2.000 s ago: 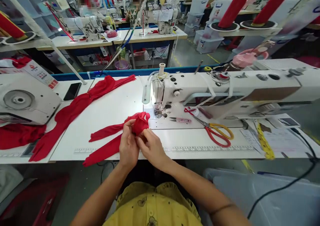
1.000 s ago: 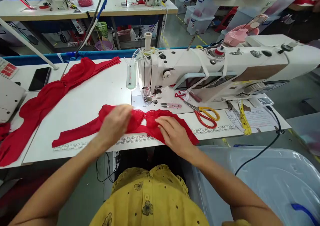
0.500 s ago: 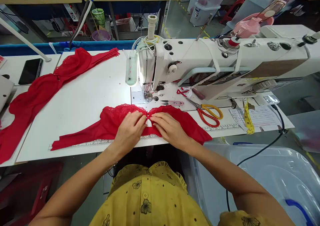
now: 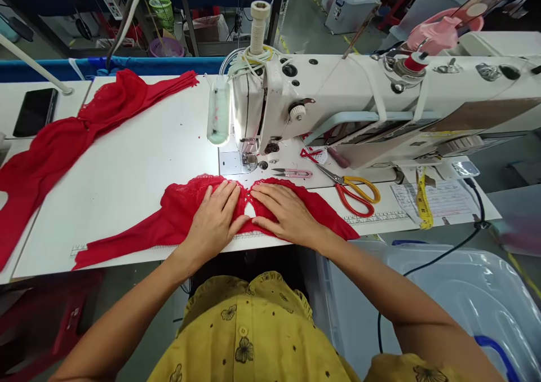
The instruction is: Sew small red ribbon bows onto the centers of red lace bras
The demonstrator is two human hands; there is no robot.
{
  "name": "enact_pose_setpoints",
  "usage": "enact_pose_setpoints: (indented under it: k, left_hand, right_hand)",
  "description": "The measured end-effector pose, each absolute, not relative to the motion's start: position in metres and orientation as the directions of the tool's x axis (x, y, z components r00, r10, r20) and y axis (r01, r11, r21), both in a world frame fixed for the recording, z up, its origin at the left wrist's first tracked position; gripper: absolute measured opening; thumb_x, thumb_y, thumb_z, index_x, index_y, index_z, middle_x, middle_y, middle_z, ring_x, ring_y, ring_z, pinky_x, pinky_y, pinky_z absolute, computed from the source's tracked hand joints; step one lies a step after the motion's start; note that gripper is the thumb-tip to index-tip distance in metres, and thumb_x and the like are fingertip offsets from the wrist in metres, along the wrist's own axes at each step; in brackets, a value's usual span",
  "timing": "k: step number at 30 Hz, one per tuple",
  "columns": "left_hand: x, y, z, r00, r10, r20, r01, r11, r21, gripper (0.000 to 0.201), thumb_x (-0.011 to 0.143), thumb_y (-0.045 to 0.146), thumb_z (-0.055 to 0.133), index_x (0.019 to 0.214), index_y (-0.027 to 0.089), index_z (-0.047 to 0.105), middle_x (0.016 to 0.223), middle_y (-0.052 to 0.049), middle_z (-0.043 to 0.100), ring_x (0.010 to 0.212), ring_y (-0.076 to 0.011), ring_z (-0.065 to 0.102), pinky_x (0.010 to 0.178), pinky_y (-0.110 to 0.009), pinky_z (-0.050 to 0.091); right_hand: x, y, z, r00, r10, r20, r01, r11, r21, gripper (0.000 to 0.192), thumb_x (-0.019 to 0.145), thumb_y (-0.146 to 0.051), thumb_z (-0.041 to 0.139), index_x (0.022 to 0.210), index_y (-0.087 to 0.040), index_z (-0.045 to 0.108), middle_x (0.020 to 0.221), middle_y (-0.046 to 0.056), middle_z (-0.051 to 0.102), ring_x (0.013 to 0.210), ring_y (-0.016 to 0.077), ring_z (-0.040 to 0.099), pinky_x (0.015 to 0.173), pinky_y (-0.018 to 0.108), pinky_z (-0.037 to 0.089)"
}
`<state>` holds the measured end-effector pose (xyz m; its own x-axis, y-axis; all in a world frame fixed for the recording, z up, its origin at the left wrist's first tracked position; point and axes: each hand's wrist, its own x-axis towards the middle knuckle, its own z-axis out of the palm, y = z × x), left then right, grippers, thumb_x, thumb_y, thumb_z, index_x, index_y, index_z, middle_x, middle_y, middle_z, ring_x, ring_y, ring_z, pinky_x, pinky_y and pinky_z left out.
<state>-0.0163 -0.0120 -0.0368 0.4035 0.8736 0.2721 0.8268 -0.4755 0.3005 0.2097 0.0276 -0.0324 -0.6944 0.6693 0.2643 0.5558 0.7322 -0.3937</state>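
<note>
Hands flat, open: left hand (image 4: 214, 220), right hand (image 4: 284, 213) pressing red lace garment (image 4: 177, 218) beneath.

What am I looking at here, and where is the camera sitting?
The camera is worn on a person's head and looks down over their arms, so you see the work as they do. There is no robot: only two bare hands. The left hand and the right hand lie flat, palms down, on a red lace garment spread along the front edge of a white table. Nothing is gripped; the hands press on the cloth, fingertips close together at its middle. Behind them stands a white sewing machine with its lamp on. To its right lie yellow-handled scissors, small pink snips and a yellow measuring tape. More red cloth and a dark phone lie at the far left.
</note>
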Motion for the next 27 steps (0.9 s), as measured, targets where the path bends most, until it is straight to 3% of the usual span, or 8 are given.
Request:
enact_pose_setpoints:
  k: [5,18,22,27]
  left_hand:
    - [-0.0217,-0.0114,-0.0413,0.398,0.894,0.206,0.852,-0.443,0.278,0.064,0.098,0.045,0.049,0.153,0.016,0.035,0.154,-0.016,0.046,0.145,-0.0345,0.037,0.119,-0.060,0.025]
    - [-0.0238,-0.0107,-0.0391,0.404,0.899,0.169,0.865,-0.435,0.250,0.067,0.098,0.050,0.048,0.154,0.018,0.032,0.155,-0.014,0.045,0.147,-0.0316,0.035,0.120,-0.058,0.026]
    - [-0.0239,-0.0114,-0.0362,0.447,0.880,0.162,0.855,-0.474,0.211,0.047,0.100,0.044,0.048,0.144,0.031,0.051,0.157,-0.012,0.040,0.147,-0.0355,0.033,0.116,-0.063,0.029]
    - [-0.0222,-0.0130,-0.0334,0.457,0.871,0.181,0.855,-0.486,0.181,0.039,0.100,0.039,0.049,0.136,0.031,0.061,0.155,-0.016,0.042,0.146,-0.0384,0.035,0.114,-0.064,0.031]
  right_hand:
    - [0.2148,0.0290,-0.0359,-0.710,0.674,0.204,0.570,0.720,-0.396,0.057,0.096,-0.046,0.056,0.145,-0.019,0.047,0.148,0.013,0.052,0.139,0.0273,0.045,0.115,0.050,0.037]
    - [0.2146,0.0285,-0.0363,-0.710,0.672,0.212,0.569,0.724,-0.389,0.057,0.097,-0.047,0.054,0.145,-0.018,0.047,0.149,0.012,0.051,0.140,0.0260,0.044,0.117,0.048,0.036]
    - [0.2146,0.0279,-0.0357,-0.707,0.670,0.228,0.569,0.730,-0.379,0.053,0.097,-0.047,0.054,0.142,-0.019,0.050,0.148,0.012,0.052,0.139,0.0263,0.045,0.116,0.048,0.038]
    - [0.2138,0.0275,-0.0347,-0.704,0.668,0.243,0.564,0.733,-0.381,0.053,0.096,-0.045,0.057,0.140,-0.017,0.051,0.146,0.013,0.053,0.138,0.0264,0.047,0.116,0.048,0.039]
